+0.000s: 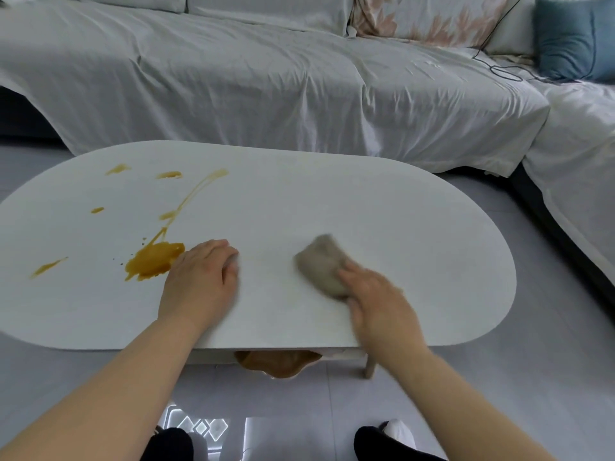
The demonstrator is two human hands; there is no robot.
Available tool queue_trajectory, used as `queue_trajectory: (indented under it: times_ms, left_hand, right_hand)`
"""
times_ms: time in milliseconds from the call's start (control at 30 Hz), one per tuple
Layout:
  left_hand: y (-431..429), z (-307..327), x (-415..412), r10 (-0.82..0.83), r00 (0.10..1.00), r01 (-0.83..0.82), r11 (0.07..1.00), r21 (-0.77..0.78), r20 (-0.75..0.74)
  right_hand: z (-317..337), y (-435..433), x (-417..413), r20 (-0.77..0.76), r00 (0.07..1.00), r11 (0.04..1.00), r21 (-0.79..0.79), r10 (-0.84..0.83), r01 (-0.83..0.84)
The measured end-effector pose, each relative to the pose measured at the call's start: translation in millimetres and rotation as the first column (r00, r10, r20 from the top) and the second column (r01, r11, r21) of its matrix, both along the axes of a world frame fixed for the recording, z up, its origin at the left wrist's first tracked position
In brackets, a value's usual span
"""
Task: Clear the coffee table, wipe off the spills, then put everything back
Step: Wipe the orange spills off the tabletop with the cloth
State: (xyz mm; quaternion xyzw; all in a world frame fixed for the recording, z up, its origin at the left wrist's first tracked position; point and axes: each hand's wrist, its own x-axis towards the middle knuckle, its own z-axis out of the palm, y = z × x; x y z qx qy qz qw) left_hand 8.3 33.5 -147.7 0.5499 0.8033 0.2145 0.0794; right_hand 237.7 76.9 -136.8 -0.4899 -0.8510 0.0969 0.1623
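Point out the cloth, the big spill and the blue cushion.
cloth (319,261): head view, on its bare upper face.
big spill (154,262): head view, in the middle of the puddle.
blue cushion (572,38): head view, in the middle of its front.

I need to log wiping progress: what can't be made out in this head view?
- Right hand and cloth: motion blur; gripping or pressing flat, cannot tell.
- Left hand: fingertips blurred where they rest on the coffee table.
- Brown thing under the table: mostly hidden by the tabletop's near edge; unidentifiable.
- Table's left end: cut off by the frame edge; whether the spills continue there is unseen.
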Motion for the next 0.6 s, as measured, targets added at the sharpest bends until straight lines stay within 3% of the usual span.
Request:
queue_trajectory:
  times_ms: [100, 167, 300, 467, 533, 600]
  left_hand:
    - [-2.2, 3.0, -1.1, -0.013, 0.999, 0.013, 1.0, 0.002, 0.037]
    - [-5.6, 4.6, -4.4, -0.063, 0.998, 0.063, 0.998, -0.025, -0.005]
    - [-26.4, 9.0, -11.4, -0.094, 0.995, 0.094, 0.995, 0.013, -0.04]
    - [-63.7, 9.4, -31.9, 0.102, 0.995, -0.101, 0.982, 0.159, 0.003]
    - [-74.7, 8.5, -46.9, 0.201, 0.979, -0.204, 0.969, 0.139, 0.036]
    - [-83.7, 7.2, -61.6, 0.286, 0.957, -0.29, 0.949, 0.124, 0.051]
  right_hand:
    - [-0.7, 13.5, 18.5, -0.106, 0.945, 0.95, -0.086, -0.308, 0.3]
    - [-1.7, 6.2, 9.7, -0.091, 0.929, 0.932, -0.088, -0.36, 0.353]
    - [-0.1, -32.6, -40.0, -0.089, 0.989, 0.993, -0.02, -0.12, 0.119]
    - [5.5, -57.9, -72.9, 0.029, 0.975, 0.975, 0.024, 0.22, -0.221]
    - [2.9, -39.7, -63.5, 0.024, 0.979, 0.979, 0.009, 0.204, -0.204]
    - [6.0, -16.6, -55.4, -0.027, 0.999, 0.998, -0.052, 0.033, -0.034]
